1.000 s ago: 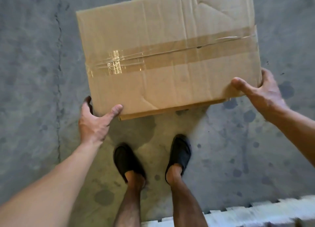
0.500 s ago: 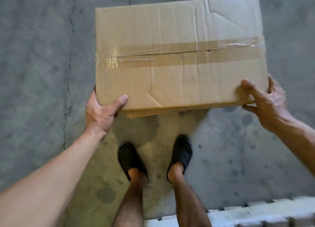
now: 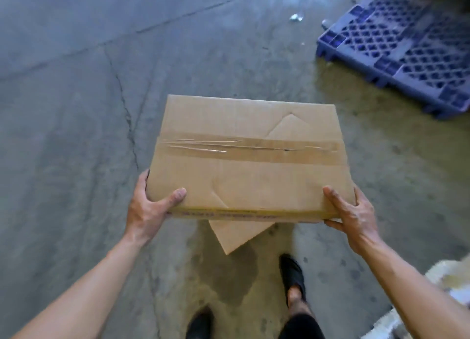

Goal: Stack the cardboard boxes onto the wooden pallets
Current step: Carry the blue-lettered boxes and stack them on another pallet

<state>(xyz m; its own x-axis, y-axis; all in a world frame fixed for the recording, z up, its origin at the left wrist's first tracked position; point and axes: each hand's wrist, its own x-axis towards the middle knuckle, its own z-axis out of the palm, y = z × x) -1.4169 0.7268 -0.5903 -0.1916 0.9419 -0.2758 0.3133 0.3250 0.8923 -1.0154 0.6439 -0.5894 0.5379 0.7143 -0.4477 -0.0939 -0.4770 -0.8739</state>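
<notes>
Brown cardboard box (image 3: 250, 160) hangs above the concrete floor (image 3: 76, 109) in front of the person, gripped at its two near corners: left hand (image 3: 150, 209) and right hand (image 3: 353, 214) both have their fingers (image 3: 178, 194) curled round the edge, thumbs pressed on top. I judge this the carrying step, the box not yet on any pallet; a blue lattice pallet (image 3: 407, 46) lies well apart at upper right and no wooden one shows. Next it needs a level walk and a flat set-down, minding the loose flap (image 3: 239, 234) dangling underneath
</notes>
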